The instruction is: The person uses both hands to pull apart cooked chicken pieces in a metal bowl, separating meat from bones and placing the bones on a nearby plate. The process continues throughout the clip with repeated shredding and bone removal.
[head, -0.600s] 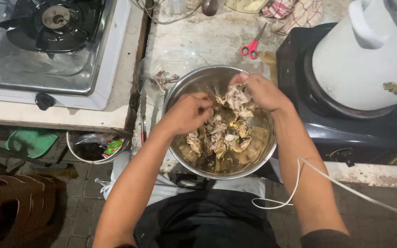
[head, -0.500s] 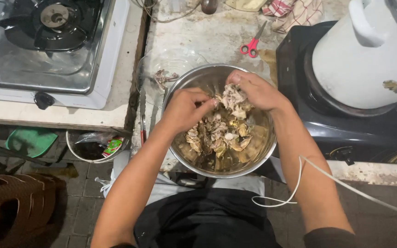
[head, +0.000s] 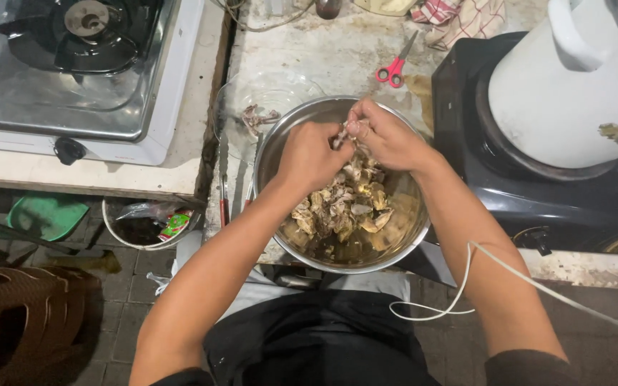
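Red-handled scissors (head: 395,68) lie on my stained tabletop (head: 337,50), beyond a clear glass dish (head: 259,114). A gas stove (head: 80,64) sits left, a white pot (head: 566,86) right, a bucket (head: 144,223) below.

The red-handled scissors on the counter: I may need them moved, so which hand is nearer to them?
Right. The right hand is over the metal bowl's far rim, just below the red-handled scissors. The left hand is farther left and lower.
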